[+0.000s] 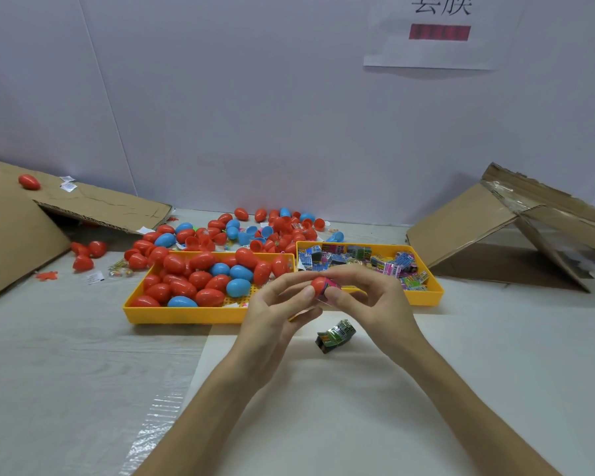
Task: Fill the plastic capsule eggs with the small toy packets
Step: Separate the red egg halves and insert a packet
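Observation:
Both hands meet above the table in front of the two yellow trays. My left hand (282, 304) pinches a red capsule egg half (318, 284) between thumb and fingers. My right hand (368, 297) holds a pink toy packet (332, 286) pressed against the red half. A green-and-black toy packet (336, 334) lies on the table just below my hands. The left yellow tray (186, 312) holds several red and blue eggs. The right yellow tray (426, 297) holds several colourful toy packets (358, 257).
A loose pile of red and blue eggs and egg halves (248, 231) lies behind the trays. Cardboard sheets lean at the left (14, 235) and right (495, 228). A few red eggs (83, 255) and small paper slips lie at the left. A white wall closes off the back.

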A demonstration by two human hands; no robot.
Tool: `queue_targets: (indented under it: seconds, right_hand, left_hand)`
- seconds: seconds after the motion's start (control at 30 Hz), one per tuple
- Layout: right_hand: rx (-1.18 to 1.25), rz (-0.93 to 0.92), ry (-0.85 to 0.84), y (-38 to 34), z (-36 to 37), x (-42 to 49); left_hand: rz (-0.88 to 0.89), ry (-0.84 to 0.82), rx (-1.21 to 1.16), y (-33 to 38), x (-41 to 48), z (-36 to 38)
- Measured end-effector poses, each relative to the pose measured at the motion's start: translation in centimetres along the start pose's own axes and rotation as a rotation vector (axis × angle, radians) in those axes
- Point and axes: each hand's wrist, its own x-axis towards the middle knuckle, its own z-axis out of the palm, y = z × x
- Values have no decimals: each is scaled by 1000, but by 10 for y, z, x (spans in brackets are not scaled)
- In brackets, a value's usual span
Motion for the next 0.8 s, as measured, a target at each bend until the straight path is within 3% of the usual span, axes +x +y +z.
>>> queue_targets:
  seconds: [0.47, 0.8]
  right_hand:
    - [81, -10, -6, 1, 3, -1]
    - [47, -19, 8, -3, -1, 2]
  left_hand:
    - [-62, 22, -64, -1, 2, -2]
    - [-104, -66, -163, 0, 2, 0]
